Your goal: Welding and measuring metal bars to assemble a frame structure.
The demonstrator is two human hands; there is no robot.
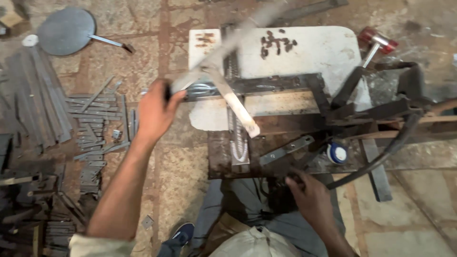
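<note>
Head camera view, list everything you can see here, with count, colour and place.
Pale angled metal frame piece: one, whitish, centre, gripped at its lower end.
White flat board: one, white with dark marks, top centre.
Round grey metal disc with handle: one, grey, top left floor.
Flat grey metal strips: many, grey, left floor in piles.
Red-headed mallet: one, red head, upper right.
Thick black cable: one, black, right.
Small blue and white round tin: one, centre right.
Left hand: grips the frame piece.
Right hand: on dark metal, bottom centre.
</note>
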